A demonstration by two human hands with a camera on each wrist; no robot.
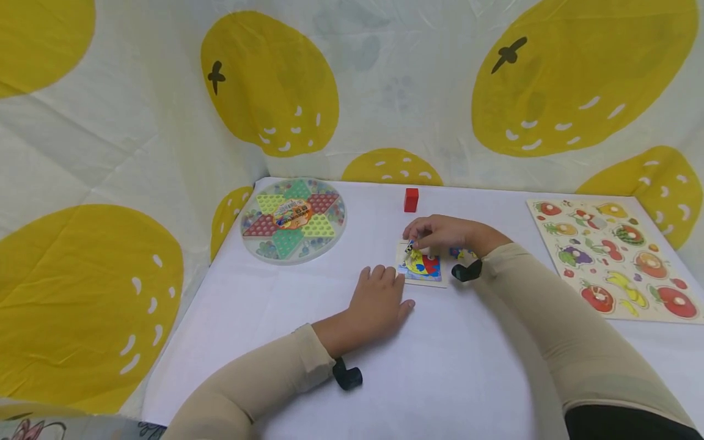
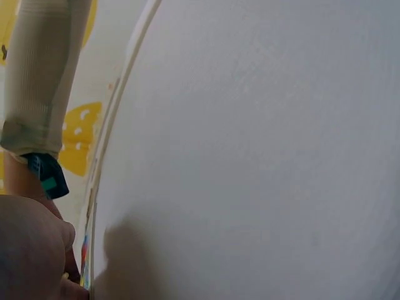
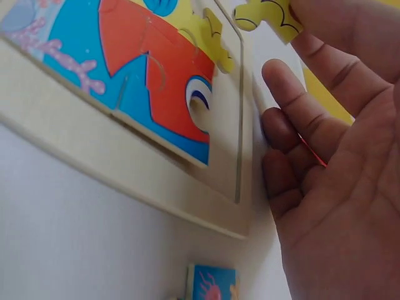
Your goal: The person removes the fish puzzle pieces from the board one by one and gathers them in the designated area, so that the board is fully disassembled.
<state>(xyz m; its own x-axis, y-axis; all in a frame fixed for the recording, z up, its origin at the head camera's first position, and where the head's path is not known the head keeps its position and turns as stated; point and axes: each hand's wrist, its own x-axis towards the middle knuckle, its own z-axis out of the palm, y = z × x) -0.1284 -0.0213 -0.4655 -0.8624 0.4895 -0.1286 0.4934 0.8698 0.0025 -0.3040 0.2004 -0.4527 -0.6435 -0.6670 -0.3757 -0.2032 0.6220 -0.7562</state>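
Observation:
A small wooden tray puzzle [image 1: 434, 283] with a red, yellow and blue fish picture lies on the white table. Between thumb and fingers my right hand [image 1: 442, 232] pinches a yellow jigsaw piece [image 3: 275, 15] with black curved lines, held above the tray's far side. Bare wood shows along one side of the tray in the right wrist view, beside the fish's eye [image 3: 199, 100]. My left hand [image 1: 379, 302] lies palm down, fingers extended, with fingertips at the tray's left edge. A loose blue piece [image 3: 214, 282] with a pink sea creature lies outside the tray.
A round Chinese checkers board [image 1: 297, 244] with marbles under its cover lies at the back left. Behind the puzzle stands a red block [image 1: 411, 200]. A large fruit peg board [image 1: 599, 250] lies at right. A fruit-print curtain [image 1: 407, 110] hangs behind the table.

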